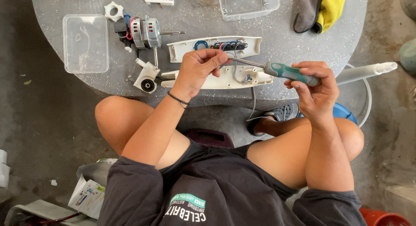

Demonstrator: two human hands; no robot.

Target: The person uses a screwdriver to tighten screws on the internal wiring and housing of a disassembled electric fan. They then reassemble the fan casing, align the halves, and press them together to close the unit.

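The right hand (pixel 314 81) has its grip wrapped around the green handle of a screwdriver (pixel 277 70). The left hand (pixel 201 66) pinches the tip, its grip closed, above a white plastic casing (pixel 225 79) at the desk (pixel 277 35) edge. A small motor (pixel 145 33) lies well to the left.

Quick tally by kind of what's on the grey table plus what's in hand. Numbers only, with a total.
Clear plastic tubs: 2
White casing halves: 2
Motor: 1
White neck joint: 1
White nut: 1
Grey and yellow cloth: 1
Screwdriver: 1, in the right hand; left hand at its tip
Total: 9
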